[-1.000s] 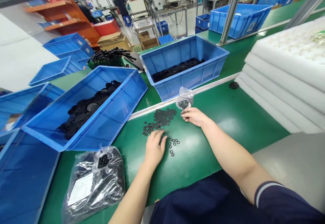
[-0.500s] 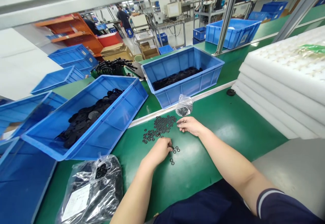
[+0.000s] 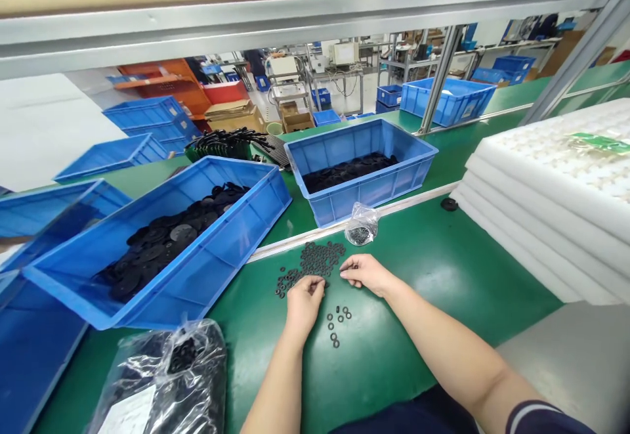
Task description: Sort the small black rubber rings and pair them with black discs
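A heap of small black rubber rings lies on the green table top. My left hand rests at the heap's near edge, fingers curled in a pinch on something I cannot make out. My right hand sits just right of the heap, fingertips pinched together at its edge. A few separate rings lie in a small cluster between my forearms. A small clear bag with more rings stands behind my right hand.
A tilted blue bin of black discs is at the left, another blue bin at the back. A large plastic bag of black parts lies near left. Stacked white foam trays fill the right. One black disc lies beside them.
The camera tilted up. My left hand moved from the small ring cluster back to the heap's near edge. My right hand stayed beside the heap, now pinching.
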A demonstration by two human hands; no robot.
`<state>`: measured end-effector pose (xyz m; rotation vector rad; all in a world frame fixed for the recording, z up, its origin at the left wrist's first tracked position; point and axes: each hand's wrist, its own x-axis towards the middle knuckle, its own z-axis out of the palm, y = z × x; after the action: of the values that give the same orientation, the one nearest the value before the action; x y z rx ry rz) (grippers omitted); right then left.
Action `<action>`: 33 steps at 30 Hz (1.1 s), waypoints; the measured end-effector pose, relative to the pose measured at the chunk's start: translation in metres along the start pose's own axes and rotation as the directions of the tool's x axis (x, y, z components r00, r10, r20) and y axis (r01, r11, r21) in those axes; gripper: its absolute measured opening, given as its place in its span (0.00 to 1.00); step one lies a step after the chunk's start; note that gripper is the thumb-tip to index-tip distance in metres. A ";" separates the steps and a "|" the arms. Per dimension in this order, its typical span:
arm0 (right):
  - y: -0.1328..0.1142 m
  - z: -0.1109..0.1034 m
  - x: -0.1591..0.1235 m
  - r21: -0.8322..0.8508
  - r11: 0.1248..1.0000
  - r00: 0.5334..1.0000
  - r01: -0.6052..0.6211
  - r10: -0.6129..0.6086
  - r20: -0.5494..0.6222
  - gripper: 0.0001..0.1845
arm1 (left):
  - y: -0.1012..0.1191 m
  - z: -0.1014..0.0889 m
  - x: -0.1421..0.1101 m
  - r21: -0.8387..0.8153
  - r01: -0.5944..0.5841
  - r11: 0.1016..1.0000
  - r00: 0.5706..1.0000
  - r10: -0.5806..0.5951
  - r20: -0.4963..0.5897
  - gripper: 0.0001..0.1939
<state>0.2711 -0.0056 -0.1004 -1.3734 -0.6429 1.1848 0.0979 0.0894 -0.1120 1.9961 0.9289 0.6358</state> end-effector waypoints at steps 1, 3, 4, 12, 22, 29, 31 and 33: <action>0.000 0.005 -0.002 -0.013 1.000 1.000 -0.006 0.007 0.010 0.11 | -0.001 0.004 -0.001 -0.047 0.002 0.999 1.000 -0.003 -0.023 0.09; 0.002 0.015 -0.005 -0.039 0.999 1.000 -0.013 0.014 0.028 0.11 | -0.001 0.009 -0.004 -0.143 0.019 0.990 0.999 -0.026 -0.044 0.10; 0.002 0.020 -0.007 -0.052 0.999 0.999 -0.011 0.013 0.034 0.10 | 0.000 0.012 -0.005 -0.186 0.028 0.982 0.998 -0.037 -0.046 0.10; 0.005 0.028 -0.008 -0.140 0.990 1.000 0.003 -0.007 -0.030 0.13 | 0.015 0.013 -0.008 -0.424 0.097 0.901 0.995 -0.089 0.038 0.07; 0.000 0.023 -0.010 -0.276 0.960 0.999 0.036 -0.038 -0.001 0.08 | 0.023 0.011 -0.008 -0.534 0.189 0.824 0.981 -0.129 0.147 0.08; 0.000 0.021 -0.010 -0.197 0.980 0.999 0.008 0.000 0.039 0.06 | 0.015 0.010 -0.007 -0.534 0.212 0.819 0.973 -0.124 0.197 0.13; 0.000 0.018 -0.008 -0.076 0.997 0.997 -0.023 0.028 0.066 0.07 | 0.010 0.006 -0.005 -0.451 0.180 0.874 0.981 -0.123 0.152 0.11; 0.000 0.014 -0.006 0.053 0.996 0.996 -0.065 0.062 0.060 0.08 | 0.005 0.001 -0.002 -0.277 0.094 0.956 0.995 -0.081 0.061 0.07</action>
<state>0.2566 -0.0053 -0.0968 -1.3250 -0.6076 1.2883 0.0989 0.0852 -0.1079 1.7031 0.8429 0.6286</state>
